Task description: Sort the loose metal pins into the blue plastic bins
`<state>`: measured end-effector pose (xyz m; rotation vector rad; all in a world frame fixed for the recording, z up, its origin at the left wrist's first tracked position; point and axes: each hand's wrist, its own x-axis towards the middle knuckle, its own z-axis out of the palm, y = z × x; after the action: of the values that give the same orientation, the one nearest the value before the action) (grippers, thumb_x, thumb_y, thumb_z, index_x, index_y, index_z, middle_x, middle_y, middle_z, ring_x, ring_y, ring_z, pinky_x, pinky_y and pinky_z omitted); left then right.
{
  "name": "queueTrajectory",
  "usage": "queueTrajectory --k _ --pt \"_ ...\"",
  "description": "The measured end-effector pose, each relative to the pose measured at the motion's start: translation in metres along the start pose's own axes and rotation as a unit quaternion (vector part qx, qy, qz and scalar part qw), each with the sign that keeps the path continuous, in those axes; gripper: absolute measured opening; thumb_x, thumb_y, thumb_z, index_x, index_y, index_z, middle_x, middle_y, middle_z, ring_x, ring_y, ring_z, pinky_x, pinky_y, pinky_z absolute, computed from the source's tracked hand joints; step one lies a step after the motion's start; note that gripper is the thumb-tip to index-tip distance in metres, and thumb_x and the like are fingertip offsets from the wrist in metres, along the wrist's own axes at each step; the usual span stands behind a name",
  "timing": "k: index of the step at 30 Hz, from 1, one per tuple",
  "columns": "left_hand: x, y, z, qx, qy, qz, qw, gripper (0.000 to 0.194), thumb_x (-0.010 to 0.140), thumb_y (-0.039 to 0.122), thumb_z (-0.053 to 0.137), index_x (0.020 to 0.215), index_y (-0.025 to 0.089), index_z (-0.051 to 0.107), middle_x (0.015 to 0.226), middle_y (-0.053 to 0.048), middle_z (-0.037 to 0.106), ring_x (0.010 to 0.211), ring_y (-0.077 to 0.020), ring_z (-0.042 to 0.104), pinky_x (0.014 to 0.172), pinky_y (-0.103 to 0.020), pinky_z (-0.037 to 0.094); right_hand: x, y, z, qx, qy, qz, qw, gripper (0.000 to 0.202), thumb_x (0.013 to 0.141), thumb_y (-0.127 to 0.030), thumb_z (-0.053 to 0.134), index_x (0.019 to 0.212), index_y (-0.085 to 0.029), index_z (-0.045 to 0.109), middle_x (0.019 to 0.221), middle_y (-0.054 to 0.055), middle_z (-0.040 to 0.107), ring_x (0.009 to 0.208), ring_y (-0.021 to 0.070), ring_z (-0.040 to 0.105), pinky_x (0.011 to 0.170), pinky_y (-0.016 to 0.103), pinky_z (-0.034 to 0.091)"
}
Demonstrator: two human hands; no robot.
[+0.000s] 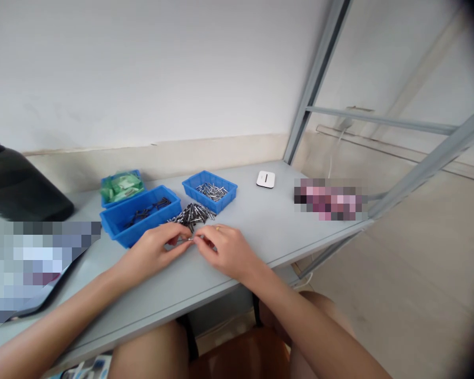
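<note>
Over the table's front part, my left hand (156, 250) and my right hand (227, 250) meet fingertip to fingertip. Both are closed in a pinch on a small silvery metal rod (190, 239), mostly hidden by the fingers. Just beyond them lies a loose pile of slim metal rods (195, 214), dark and silvery. Behind the left hand stands a long blue bin (120, 217) with dark, thin parts in it. A smaller blue bin (226, 206) with many shiny metal rods is behind the pile.
At the back left, another blue bin (102, 197) holds green plastic bags (124, 185). A white square device (266, 179) lies at the back right. Left stands a large dark object (19, 181). Grey metal posts (312, 79) rise at the table's (256, 226) right end.
</note>
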<state>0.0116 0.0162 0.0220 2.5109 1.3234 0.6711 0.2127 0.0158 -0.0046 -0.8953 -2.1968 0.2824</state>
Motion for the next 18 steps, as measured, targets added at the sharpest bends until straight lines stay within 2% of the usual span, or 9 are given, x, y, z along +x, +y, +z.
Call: queueTrajectory --k 4,8,13,16,18 --pt "-0.0004 0.0001 -0.0012 -0.007 0.005 -0.007 1.0 0.026 0.089 0.042 0.051 0.089 0.021 0.067 0.077 0.0 0.067 0.065 -0.0131 0.058 0.06 -0.022 0.047 0.0029 -0.0008 0.0016 -0.047 -0.042 0.018 0.998 0.025 0.099 -0.026 0.037 0.091 -0.018 0.059 0.082 0.004 0.068 0.079 0.016 0.062 0.072 0.026 0.041" --pt "0.0005 -0.0003 -0.0029 -0.034 0.012 0.001 0.999 0.026 0.088 0.042 0.053 0.089 0.02 0.067 0.071 0.0 0.064 0.062 -0.0129 0.057 0.058 -0.023 0.046 0.0034 -0.0014 0.0015 -0.047 -0.048 0.02 0.998 0.023 0.098 -0.027 0.038 0.092 -0.019 0.058 0.082 0.004 0.067 0.079 0.0157 0.061 0.072 0.026 0.04" --pt "0.0015 0.0014 -0.0051 -0.087 0.019 -0.001 0.996 0.022 0.088 0.039 0.055 0.089 0.02 0.066 0.087 -0.003 0.069 0.076 -0.0157 0.062 0.069 -0.025 0.05 0.003 -0.0002 0.0029 -0.057 -0.047 0.018 0.997 0.02 0.097 -0.025 0.04 0.091 -0.019 0.058 0.08 0.003 0.067 0.077 0.0159 0.061 0.07 0.026 0.04" --pt "0.0005 0.0019 -0.0065 -0.11 0.021 -0.037 0.993 0.023 0.088 0.04 0.055 0.094 0.02 0.065 0.096 -0.003 0.07 0.083 -0.0167 0.064 0.07 -0.024 0.052 0.0027 -0.0002 0.0023 -0.035 -0.032 0.023 0.999 0.019 0.097 -0.023 0.039 0.1 -0.019 0.058 0.086 0.004 0.068 0.081 0.0162 0.062 0.072 0.026 0.041" --pt "-0.0002 0.0018 -0.0069 -0.108 0.02 -0.047 0.993 0.023 0.088 0.039 0.055 0.094 0.02 0.065 0.094 -0.003 0.071 0.081 -0.0163 0.065 0.069 -0.024 0.052 0.002 -0.0009 0.0001 -0.003 -0.015 0.033 0.999 0.021 0.097 -0.026 0.04 0.11 -0.019 0.055 0.087 0.004 0.068 0.082 0.016 0.063 0.074 0.025 0.042"
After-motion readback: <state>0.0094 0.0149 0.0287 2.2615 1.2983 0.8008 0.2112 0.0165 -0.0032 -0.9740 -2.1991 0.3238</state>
